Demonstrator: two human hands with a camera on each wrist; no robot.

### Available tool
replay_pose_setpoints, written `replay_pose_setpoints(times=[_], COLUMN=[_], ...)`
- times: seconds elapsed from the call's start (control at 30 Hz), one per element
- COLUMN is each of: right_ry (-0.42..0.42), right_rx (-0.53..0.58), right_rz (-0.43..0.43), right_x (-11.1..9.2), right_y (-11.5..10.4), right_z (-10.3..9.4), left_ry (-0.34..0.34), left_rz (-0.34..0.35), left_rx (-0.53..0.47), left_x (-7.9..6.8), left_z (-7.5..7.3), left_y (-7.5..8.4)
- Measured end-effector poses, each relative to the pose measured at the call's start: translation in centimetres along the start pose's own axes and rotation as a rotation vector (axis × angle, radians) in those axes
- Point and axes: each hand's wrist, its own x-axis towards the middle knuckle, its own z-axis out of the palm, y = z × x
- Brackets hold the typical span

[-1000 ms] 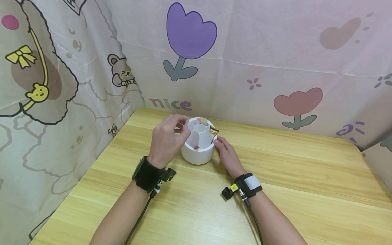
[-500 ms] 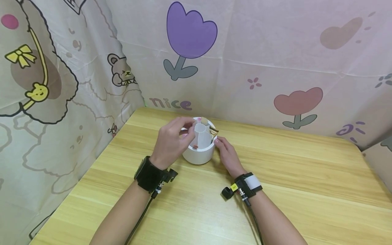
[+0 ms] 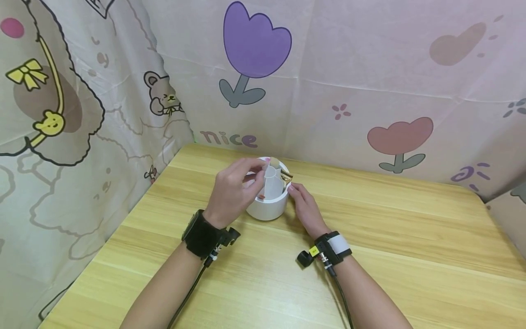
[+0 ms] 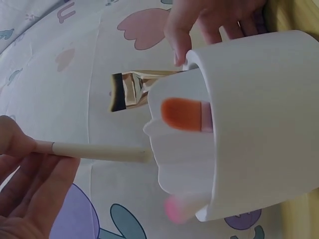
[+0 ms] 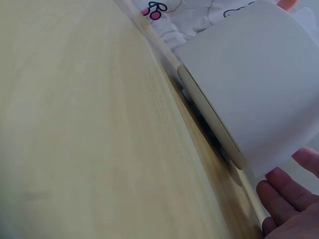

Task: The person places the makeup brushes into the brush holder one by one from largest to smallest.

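Note:
A white round brush holder (image 3: pixel 266 211) with several compartments stands on the table. Over its left side, my left hand (image 3: pixel 233 189) pinches a makeup brush (image 4: pixel 99 152) between thumb and fingers. The brush's cream handle points toward the wavy dividers, its end right at their edge in the left wrist view. The brush head is hidden by the hand. My right hand (image 3: pixel 306 208) touches the holder's right side, fingertips at the rim and wall. Inside the holder are an orange-bristled brush (image 4: pixel 182 113), a gold flat brush (image 4: pixel 132 92) and a pink-tipped brush (image 4: pixel 175 208).
The wooden table (image 3: pixel 390 228) reaches forward to a printed cloth (image 3: pixel 328 68) hanging behind it. Another cloth (image 3: pixel 102 183) hangs along the left edge. Each wrist wears a black strap with a camera, and cables run back along both forearms.
My left hand has shifted to the right, further over the holder's compartments, with the brush. My right hand stays against the holder, which has hardly moved.

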Motion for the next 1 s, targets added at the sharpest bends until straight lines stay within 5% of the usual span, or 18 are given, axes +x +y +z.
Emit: replay_pose_setpoints(times=[0.5, 1.0], right_ry=[-0.003, -0.004], right_rx=[0.017, 0.028], right_rz=[-0.001, -0.015], right_x=[0.1, 0.1], right_y=[0.1, 0.1], right_z=[0.0, -0.1], left_ry=[0.012, -0.067], left_rz=[0.101, 0.08], left_rx=[-0.13, -0.039], left_x=[-0.1, -0.7], left_z=[1.0, 2.2], left_y=[0.8, -0.2])
